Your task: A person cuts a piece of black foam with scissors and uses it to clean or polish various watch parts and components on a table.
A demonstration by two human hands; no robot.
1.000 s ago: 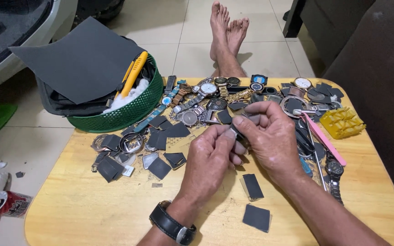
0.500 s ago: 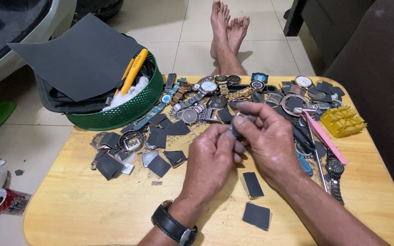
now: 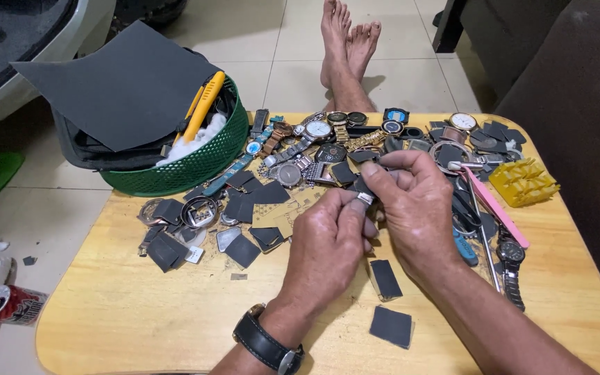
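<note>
Over the wooden table (image 3: 105, 319), the left hand (image 3: 328, 243) pinches a small metal piece (image 3: 365, 198) against a dark sandpaper scrap held by the right hand (image 3: 414, 208). Wristwatches (image 3: 317, 132) and sandpaper bits (image 3: 390, 325) lie around; a green basket (image 3: 175, 173) sits at the far left corner

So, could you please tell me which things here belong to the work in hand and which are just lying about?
In use:
left hand
right hand
small metal piece pinched in the left fingers
dark abrasive scrap between both hands

Lying about:
wristwatches
cut dark squares
green basket
yellow block
pink stick
</note>
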